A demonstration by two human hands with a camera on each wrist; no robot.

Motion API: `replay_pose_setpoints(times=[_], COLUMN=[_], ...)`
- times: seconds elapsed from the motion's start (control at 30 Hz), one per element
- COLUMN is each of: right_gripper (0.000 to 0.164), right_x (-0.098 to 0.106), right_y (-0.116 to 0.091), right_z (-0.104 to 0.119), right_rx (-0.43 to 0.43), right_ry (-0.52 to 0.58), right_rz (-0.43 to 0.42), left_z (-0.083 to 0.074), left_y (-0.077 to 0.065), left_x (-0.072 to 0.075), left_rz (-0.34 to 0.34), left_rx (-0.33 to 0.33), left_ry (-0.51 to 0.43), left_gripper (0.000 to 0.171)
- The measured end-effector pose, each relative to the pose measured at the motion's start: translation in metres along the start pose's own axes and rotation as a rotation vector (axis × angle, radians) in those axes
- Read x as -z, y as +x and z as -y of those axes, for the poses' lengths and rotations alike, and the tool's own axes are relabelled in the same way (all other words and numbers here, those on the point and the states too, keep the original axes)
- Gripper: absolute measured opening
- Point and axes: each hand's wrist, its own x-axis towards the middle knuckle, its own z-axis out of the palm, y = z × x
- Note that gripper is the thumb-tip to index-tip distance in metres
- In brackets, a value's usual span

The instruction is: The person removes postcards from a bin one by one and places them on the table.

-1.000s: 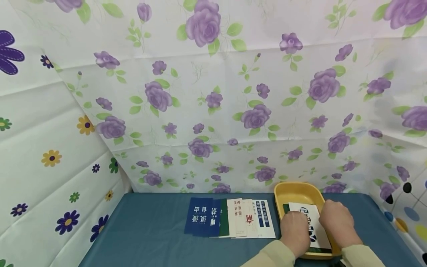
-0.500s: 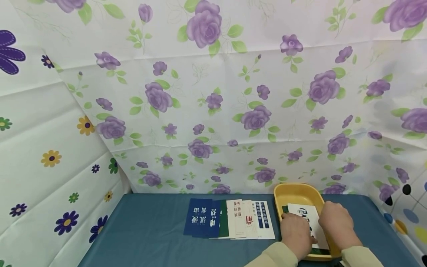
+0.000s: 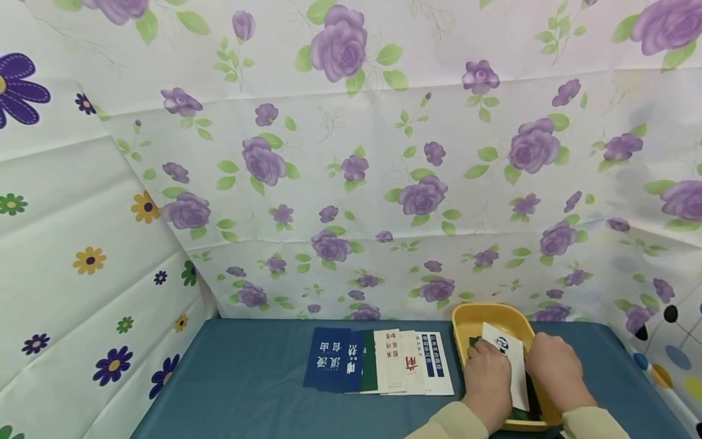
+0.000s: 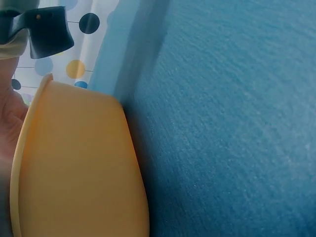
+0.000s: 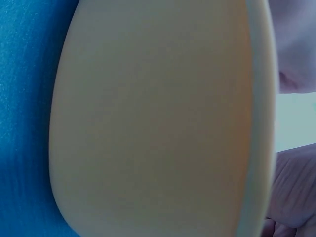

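In the head view a yellow plastic basin (image 3: pixel 477 313) stands on the right of the table with a few printed cards in it. My left hand (image 3: pixel 488 381) reaches over its left rim and holds a white card (image 3: pixel 514 361) with dark print, tilted up at an angle. A dark green card (image 3: pixel 518 415) shows beneath it. Curled, my right hand (image 3: pixel 556 369) lies over the right rim; its fingertips are hidden, so what they hold does not show. Both wrist views are mostly filled by the basin's outer wall (image 4: pixel 79 163).
Left of the basin, several printed cards lie overlapped in a row: blue cards (image 3: pixel 331 360), a green card (image 3: pixel 369 366), cream cards (image 3: pixel 388 360) and a white card (image 3: pixel 436 366). A blue-green cloth (image 3: pixel 247 378) covers the table. Flower-patterned sheets (image 3: pixel 373 152) rise behind and beside it.
The white card has shifted left and turned with my left hand, exposing more of the dark layer under its right side. My right hand has hardly moved.
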Motion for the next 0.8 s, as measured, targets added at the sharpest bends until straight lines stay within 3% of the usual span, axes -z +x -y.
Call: replay_pose_setpoints(times=[0.13,0.3,0.4,0.6,0.8], right_gripper=[0.012,0.013,0.012,0.012,0.012], right_x=[-0.001,-0.001,-0.002,-0.003,-0.004], right_y=[0.000,0.001,0.000,0.002,0.003], right_z=[0.000,0.000,0.000,0.000,-0.002], right_rx=[-0.003,0.011,0.019,0.022,0.029], right_ry=[-0.004,-0.012,-0.010,-0.005,-0.032], right_rz=[-0.005,-0.020,-0.030,-0.050,-0.040], left_z=[0.005,0.018,0.024,0.036,0.052], left_y=[-0.003,-0.004,-0.005,-0.009,-0.013], left_x=[0.005,0.008,0.011,0.021,0.025], left_rz=[-0.055,-0.104,-0.089,-0.039,-0.159], left_rx=[0.013,-0.001,0.007,0.029,0.002], left_ry=[-0.087,-0.281,-0.442,-0.763,-0.913], left_gripper=[0.067,0.039,0.021,0.010,0.005])
